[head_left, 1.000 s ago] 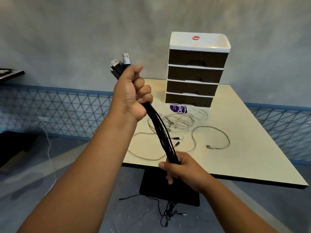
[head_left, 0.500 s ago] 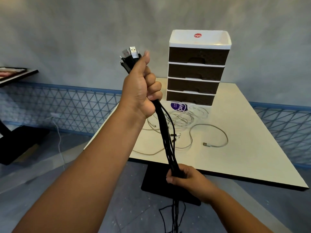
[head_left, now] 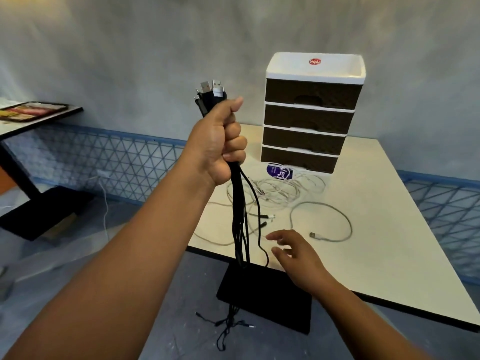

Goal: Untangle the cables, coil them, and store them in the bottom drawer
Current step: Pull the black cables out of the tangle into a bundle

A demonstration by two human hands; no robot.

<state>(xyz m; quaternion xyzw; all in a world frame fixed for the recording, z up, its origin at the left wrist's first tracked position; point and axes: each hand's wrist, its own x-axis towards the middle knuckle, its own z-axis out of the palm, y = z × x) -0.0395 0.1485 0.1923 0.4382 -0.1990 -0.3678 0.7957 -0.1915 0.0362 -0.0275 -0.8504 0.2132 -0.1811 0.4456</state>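
Note:
My left hand (head_left: 220, 144) is raised and grips a bundle of black cables (head_left: 240, 219) near their USB plugs (head_left: 211, 90), which stick up above my fist. The bundle hangs straight down past the table's front edge, and its ends trail on the floor (head_left: 228, 323). My right hand (head_left: 293, 253) hovers beside the hanging bundle with fingers spread, holding nothing. A tangle of white cables (head_left: 283, 190) lies on the table in front of the drawer unit (head_left: 309, 113), whose bottom drawer (head_left: 298, 158) is closed.
The cream table (head_left: 389, 229) stands on a black base plate (head_left: 265, 294). A purple round label (head_left: 279, 172) lies among the white cables. A second table with a tray (head_left: 31, 111) stands far left. A blue lattice band (head_left: 104, 157) runs along the wall.
My right hand has let go of the black bundle and opened, moving right and up. My left hand stays raised with the plugs. The view has shifted slightly.

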